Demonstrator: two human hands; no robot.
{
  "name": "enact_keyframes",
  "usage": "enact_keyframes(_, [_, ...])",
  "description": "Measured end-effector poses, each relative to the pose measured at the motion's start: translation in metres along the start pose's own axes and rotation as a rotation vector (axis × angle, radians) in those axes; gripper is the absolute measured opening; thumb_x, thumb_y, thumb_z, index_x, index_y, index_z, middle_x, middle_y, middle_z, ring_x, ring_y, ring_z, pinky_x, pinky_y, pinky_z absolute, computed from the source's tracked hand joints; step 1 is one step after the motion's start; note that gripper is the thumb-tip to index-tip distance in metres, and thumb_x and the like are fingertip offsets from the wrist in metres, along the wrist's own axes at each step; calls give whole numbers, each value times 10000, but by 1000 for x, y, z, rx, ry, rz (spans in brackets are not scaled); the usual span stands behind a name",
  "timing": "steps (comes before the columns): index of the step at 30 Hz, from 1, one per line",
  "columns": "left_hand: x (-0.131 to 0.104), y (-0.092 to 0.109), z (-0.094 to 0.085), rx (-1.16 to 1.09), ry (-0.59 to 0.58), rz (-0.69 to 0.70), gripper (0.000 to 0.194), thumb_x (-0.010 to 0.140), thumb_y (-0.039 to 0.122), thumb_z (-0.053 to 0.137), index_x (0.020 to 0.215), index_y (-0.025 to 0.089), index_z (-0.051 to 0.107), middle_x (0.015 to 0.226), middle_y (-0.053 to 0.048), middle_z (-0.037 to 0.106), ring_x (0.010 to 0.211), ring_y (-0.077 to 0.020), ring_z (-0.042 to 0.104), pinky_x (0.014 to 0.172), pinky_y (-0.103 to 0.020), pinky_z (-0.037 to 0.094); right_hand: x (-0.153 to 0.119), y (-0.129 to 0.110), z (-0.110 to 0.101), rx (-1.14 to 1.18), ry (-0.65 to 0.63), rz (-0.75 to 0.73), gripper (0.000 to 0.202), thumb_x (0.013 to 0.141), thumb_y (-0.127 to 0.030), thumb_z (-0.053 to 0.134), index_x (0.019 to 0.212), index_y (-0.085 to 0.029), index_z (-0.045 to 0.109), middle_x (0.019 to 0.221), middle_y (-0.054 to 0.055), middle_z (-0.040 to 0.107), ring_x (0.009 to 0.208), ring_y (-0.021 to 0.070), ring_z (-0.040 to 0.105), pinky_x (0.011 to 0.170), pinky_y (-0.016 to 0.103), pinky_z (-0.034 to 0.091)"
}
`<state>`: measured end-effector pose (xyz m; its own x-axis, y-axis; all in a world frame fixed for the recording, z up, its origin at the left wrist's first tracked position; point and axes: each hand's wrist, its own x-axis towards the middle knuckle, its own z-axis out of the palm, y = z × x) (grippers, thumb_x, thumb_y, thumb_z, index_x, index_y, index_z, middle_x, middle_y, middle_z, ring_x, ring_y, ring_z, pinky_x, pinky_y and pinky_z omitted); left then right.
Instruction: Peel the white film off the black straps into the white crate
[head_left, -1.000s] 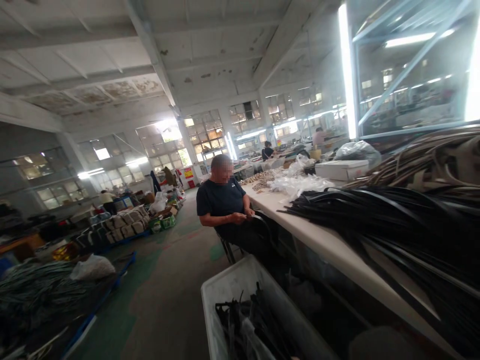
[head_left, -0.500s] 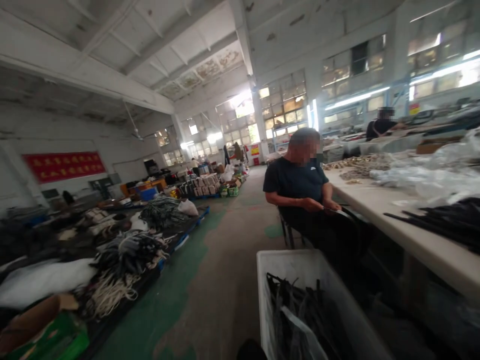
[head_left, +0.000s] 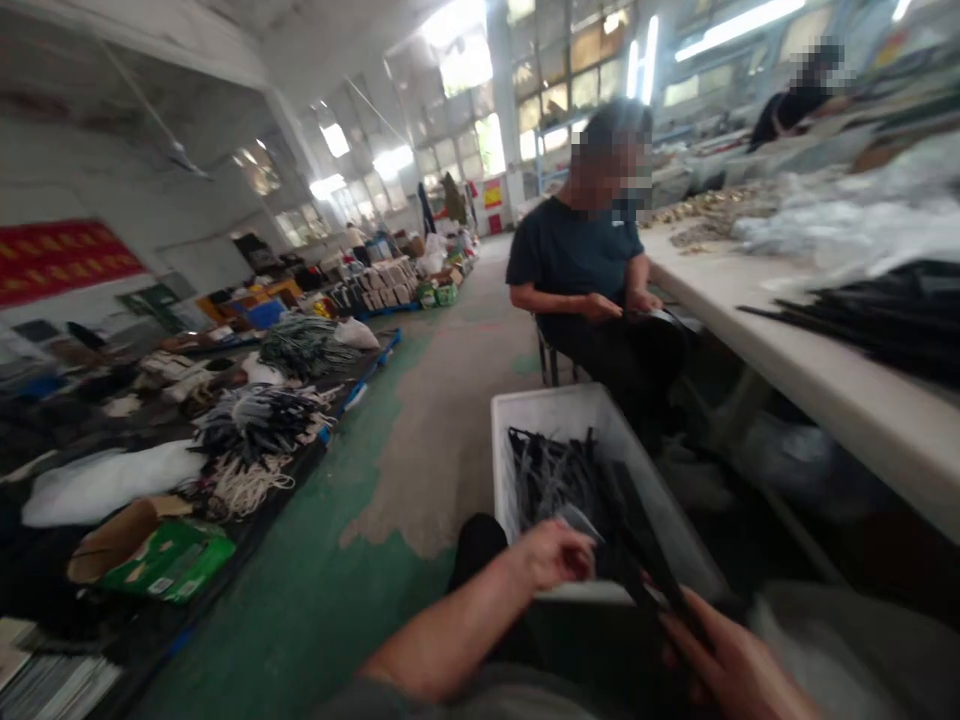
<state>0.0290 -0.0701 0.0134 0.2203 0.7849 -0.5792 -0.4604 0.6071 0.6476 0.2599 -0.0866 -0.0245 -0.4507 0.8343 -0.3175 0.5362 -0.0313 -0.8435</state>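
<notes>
My left hand (head_left: 556,556) is over the near side of a white plastic bin (head_left: 504,480), its fingers curled and blurred. Whether it grips anything is hard to make out; a pale strip (head_left: 579,522) shows right beside its fingers. Inside the bin lie many black straps (head_left: 551,470), loosely heaped. At the bin's near right corner my right hand (head_left: 724,645) is closed around a long black strap (head_left: 645,545), which slants up and left over the bin. My dark-clothed knee (head_left: 480,545) is just left of the bin.
A seated person (head_left: 577,250) handles a dark strip beyond the bin. On the right, a long pale table (head_left: 825,360) bears black strips (head_left: 892,310), clear plastic and small metal-looking pieces. Bundled cords (head_left: 255,420) and a green carton (head_left: 169,560) lie at left. Another person (head_left: 799,95) works farther back.
The view has tipped downward, so the bin and the seated person sit higher. Both my hands have come into sight, the right one with a black strap.
</notes>
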Motion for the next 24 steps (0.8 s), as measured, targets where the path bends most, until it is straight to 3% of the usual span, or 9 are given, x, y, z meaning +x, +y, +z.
enact_keyframes(2, [7,-12,1,-27,37,-21,330,690,124,777,548,172,483,509,23,486,461,-64,468,512,-214,444,-19,-16,-3,-9,36,4,465,906,-476,413,1261,-200,535,665,1,659,475,162,603,449,261,456])
enact_keyframes(6, [12,-34,10,-48,-27,-90,298,551,113,838,667,151,566,568,35,562,501,-54,510,582,-204,485,-18,-50,-4,8,148,-13,366,907,-373,450,1185,-175,583,633,-19,615,419,113,514,444,229,395])
enact_keyframes(8, [10,-38,15,-40,-59,-105,305,553,125,831,734,141,586,578,47,569,500,-50,503,582,-197,489,-14,-56,-6,92,142,10,373,914,-348,454,1217,-159,563,675,-7,628,455,111,542,463,222,414])
enact_keyframes(11, [7,-32,13,-38,-34,-74,306,592,123,800,668,163,506,551,74,542,494,-37,486,598,-182,498,-23,-57,-12,150,104,30,401,926,-337,462,1279,-159,524,746,10,663,508,116,584,490,218,440])
enact_keyframes(15, [8,-26,7,-7,-9,-34,253,691,93,725,635,169,490,547,59,547,506,-37,483,614,-197,495,-39,-55,-13,174,125,20,413,925,-307,467,1313,-173,515,678,-25,619,451,97,511,448,210,399])
enact_keyframes(19, [7,-37,18,69,-142,-32,96,722,106,701,763,118,615,608,34,601,522,-44,505,620,-213,466,-29,-57,-3,214,222,2,418,939,-325,448,1325,-181,517,648,-46,560,445,83,455,463,208,389])
enact_keyframes(22, [3,-45,29,133,-259,-16,199,677,139,755,851,107,665,701,-13,672,595,-78,580,620,-210,458,-17,-58,-1,276,237,-8,391,930,-359,475,1265,-181,569,634,-37,542,457,94,446,444,221,372])
enact_keyframes(24, [1,-45,31,133,-328,-2,248,664,123,757,899,104,680,796,-48,709,712,-120,643,701,-230,490,-16,-58,-4,305,251,-6,342,919,-385,499,1158,-178,630,613,-25,538,460,104,443,434,232,359])
